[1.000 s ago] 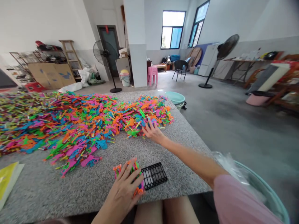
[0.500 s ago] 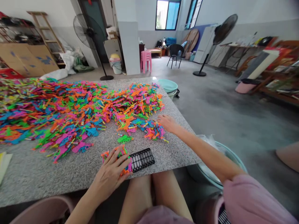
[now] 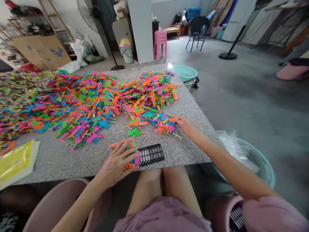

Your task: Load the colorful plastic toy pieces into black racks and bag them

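Observation:
My left hand [image 3: 119, 160] lies with outstretched fingers over several colourful plastic toy guns [image 3: 129, 145], at the left part of a black grid tray [image 3: 151, 155]. The tray's right part shows bare slots. At the near right edge of the loose pile, my right hand [image 3: 188, 127] has its fingers closed on an orange toy gun [image 3: 173, 119]. Pink, blue and orange toy guns [image 3: 166, 128] lie beside its fingertips. A green toy gun [image 3: 134, 132] rests apart, between the pile and the tray.
A large heap of toy guns [image 3: 84, 93] covers the far and left parts of the granite table [image 3: 79, 166]. A yellow packet [image 3: 18, 162] lies at left. Pink bins [image 3: 58, 196] stand below the table, and a green tub [image 3: 267, 167] with clear plastic bags is at right.
My right hand's fingers have closed on an orange toy gun at the pile's edge. My left hand stays over the tray. The camera view has tilted down.

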The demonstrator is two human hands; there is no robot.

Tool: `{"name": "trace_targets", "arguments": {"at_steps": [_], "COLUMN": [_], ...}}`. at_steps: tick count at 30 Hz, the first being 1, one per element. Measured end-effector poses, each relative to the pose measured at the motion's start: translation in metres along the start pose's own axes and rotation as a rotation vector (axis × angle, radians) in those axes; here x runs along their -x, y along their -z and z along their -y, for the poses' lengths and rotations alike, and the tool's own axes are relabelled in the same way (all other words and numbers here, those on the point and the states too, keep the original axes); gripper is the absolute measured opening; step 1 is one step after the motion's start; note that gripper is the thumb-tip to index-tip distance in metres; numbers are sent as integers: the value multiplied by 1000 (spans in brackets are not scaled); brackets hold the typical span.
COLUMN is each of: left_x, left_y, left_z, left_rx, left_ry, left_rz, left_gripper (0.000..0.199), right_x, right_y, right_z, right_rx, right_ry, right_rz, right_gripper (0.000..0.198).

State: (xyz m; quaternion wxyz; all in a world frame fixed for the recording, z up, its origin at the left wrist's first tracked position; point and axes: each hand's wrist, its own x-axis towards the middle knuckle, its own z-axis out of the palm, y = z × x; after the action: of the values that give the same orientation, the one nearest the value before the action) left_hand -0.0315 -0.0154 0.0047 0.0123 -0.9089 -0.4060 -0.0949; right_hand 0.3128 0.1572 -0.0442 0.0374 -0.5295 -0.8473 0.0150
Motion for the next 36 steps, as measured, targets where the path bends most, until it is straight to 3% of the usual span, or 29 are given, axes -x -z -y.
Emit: {"name": "trace_targets", "arguments": {"at_steps": [6,8,11,14,18,21,26,30,36], "left_x": [0,-1,-3,-4,-5,-6,-6,-6,-7], "left_y": [1,2,2,1,0,0,1,0,-1], "left_z": [-5,-7,-7,-6,-7,-9,-11,-11,-11], "left_rx": [12,30,53,55,53,59,70,79,91], "left_ry": [24,32,51,48,39,53,66,72,73], "left_rz": [-1,4,19,21,-12,-32,-32,-39,-29], "left_gripper": [35,33,32,33,31,32,32,33,31], "right_x": [3,20,57,85,91,84,83,81,65], "right_y": [-7,-15,-30,-42,-52,-53,-34,-25,-23], "right_z": [28,53,102,144,172,182,194,192,187], "right_rx": [-575,-889,-1393,-1596,-1305,-976,-604,-582,-585], "right_ry": [-112,-137,-86,-7,-106,-211,19,93,43], "right_rz": [-148,-52,237,304,97,100,183,261,298], "right_gripper": [11,16,29,28,13,11,11,17,14]}}
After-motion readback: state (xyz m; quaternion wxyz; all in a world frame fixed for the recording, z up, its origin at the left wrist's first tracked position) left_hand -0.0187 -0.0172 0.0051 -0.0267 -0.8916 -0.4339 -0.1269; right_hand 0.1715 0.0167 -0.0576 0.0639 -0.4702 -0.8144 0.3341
